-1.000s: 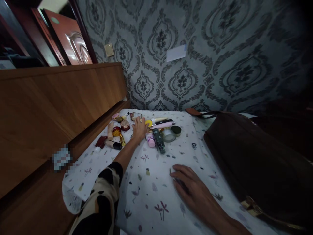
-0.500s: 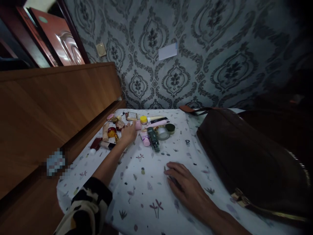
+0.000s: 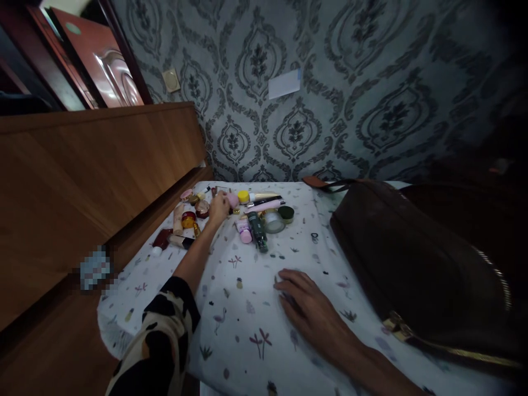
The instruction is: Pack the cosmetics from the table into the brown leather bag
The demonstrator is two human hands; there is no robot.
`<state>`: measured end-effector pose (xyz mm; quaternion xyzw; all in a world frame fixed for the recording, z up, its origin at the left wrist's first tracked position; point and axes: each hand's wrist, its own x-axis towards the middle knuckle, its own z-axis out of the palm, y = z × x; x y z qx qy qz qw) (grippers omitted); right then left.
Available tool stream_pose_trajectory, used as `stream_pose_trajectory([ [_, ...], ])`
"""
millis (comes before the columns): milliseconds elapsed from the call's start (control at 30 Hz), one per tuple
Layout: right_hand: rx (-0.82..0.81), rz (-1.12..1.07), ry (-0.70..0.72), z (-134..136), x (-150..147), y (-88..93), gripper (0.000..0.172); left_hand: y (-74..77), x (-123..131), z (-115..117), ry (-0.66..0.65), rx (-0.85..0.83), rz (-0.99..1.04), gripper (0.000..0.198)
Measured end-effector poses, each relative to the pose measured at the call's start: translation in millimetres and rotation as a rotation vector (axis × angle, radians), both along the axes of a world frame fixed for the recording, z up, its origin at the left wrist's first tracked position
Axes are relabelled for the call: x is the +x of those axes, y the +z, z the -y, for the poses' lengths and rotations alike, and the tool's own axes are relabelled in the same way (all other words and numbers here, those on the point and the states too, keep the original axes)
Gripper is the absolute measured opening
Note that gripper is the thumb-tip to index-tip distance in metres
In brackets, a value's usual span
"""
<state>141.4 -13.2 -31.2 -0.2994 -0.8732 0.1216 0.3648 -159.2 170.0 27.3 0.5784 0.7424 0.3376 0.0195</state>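
Observation:
My left hand (image 3: pixel 218 209) reaches far out into a heap of small cosmetics (image 3: pixel 231 214) on a white patterned sheet (image 3: pixel 247 308). Its fingers curl down among the jars, beside a pink round item (image 3: pixel 232 199); what they hold is hidden. Round it lie a red jar (image 3: pixel 188 219), a dark green bottle (image 3: pixel 258 231), a pink bottle (image 3: pixel 245 232), a pink tube (image 3: pixel 266 206) and a clear round jar (image 3: pixel 273 221). My right hand (image 3: pixel 303 302) lies flat on the sheet nearer to me, fingers stretched out, holding nothing.
A large dark brown bag (image 3: pixel 412 264) with a brass zip lies on the right of the sheet. A wooden headboard (image 3: pixel 94 176) runs along the left. Patterned wallpaper (image 3: pixel 330 82) is behind, with a red door (image 3: pixel 103 66) at top left.
My left hand has shifted slightly left and back within the cosmetics heap, now covering the spot by the pink round item. My right hand stays flat on the sheet.

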Motion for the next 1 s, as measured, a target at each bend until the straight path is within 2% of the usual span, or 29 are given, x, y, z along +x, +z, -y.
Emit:
stream_pose_trajectory([
  [133,-0.034,0.032,-0.002,0,0,1.7,0.023,10.2,-34,24,0.191,-0.019,-0.241,0.042],
  [233,-0.055,0.046,-0.018,1,-1,3.7,0.023,8.0,-47,30,0.216,-0.106,-0.353,0.044],
  [500,-0.036,0.038,-0.003,1,-2,5.6,0.022,-9.5,-26,42,0.112,-0.222,-0.494,0.035],
  [633,-0.047,0.026,-0.004,2,-2,6.4,0.023,-5.3,-30,49,0.036,-0.288,-0.489,0.039],
  [733,-0.041,0.013,-0.002,2,-2,5.9,0.022,-0.3,-37,50,-0.036,-0.338,-0.477,0.051],
  [1000,-0.043,0.025,0.008,1,-1,6.5,0.022,-3.7,-17,53,0.091,-0.263,-0.436,0.044],
])
